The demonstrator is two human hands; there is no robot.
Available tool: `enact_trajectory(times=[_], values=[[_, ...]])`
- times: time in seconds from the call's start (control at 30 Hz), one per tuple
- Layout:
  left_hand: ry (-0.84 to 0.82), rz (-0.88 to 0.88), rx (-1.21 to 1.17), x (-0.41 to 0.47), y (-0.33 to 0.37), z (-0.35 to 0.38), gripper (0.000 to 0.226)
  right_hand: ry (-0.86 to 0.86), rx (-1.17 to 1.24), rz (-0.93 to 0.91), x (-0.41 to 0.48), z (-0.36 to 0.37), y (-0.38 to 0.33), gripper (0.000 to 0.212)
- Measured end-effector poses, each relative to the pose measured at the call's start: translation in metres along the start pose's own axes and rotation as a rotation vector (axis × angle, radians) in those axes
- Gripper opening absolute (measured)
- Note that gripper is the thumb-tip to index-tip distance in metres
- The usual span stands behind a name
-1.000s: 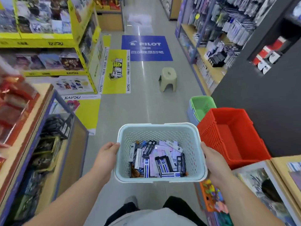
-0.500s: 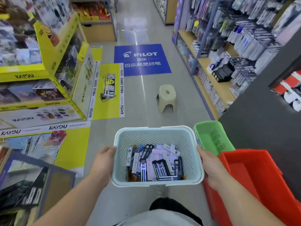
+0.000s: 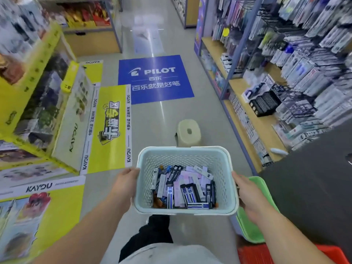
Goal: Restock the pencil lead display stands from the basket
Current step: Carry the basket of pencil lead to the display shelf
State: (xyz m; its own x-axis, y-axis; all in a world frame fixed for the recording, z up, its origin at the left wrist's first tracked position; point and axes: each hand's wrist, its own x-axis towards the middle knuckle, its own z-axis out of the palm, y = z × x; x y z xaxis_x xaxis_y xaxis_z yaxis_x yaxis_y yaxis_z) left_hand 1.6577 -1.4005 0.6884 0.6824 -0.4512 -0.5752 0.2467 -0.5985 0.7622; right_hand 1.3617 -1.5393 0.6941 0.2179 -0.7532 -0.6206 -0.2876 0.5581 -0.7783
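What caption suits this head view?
Left hand and right hand hold a pale blue plastic basket of pencil lead packs in a shop aisle.

Grey top (image 3: pixel 171 254), black trousers (image 3: pixel 152 235)

basket (image 3: pixel 226 168): pale matt perforated plastic
lead packs (image 3: pixel 183 189): glossy printed plastic
stool (image 3: pixel 188 132): smooth cream plastic
floor (image 3: pixel 167 119): polished, shiny tile
near-right green basket (image 3: pixel 253 231): green plastic
right shelves (image 3: pixel 264 128): wood-look boards

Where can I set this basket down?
Bare floor lies between the stool and the yellow floor sticker, and between stool and right shelving. The shelf's wooden ledge is open below the black display box. Crowded: green basket and red basket beside the right hand.
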Motion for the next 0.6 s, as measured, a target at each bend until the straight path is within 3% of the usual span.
enact_trajectory(times=[0.23, 0.6], values=[[-0.161, 0.013, 0.134, 0.169, 0.127, 0.07, 0.018, 0.179, 0.069, 0.066, 0.132, 0.013, -0.091, 0.037], [-0.304, 0.151, 0.305, 0.315, 0.333, 0.228, 0.017, 0.385, 0.246, 0.1, 0.289, -0.032, -0.214, 0.036]])
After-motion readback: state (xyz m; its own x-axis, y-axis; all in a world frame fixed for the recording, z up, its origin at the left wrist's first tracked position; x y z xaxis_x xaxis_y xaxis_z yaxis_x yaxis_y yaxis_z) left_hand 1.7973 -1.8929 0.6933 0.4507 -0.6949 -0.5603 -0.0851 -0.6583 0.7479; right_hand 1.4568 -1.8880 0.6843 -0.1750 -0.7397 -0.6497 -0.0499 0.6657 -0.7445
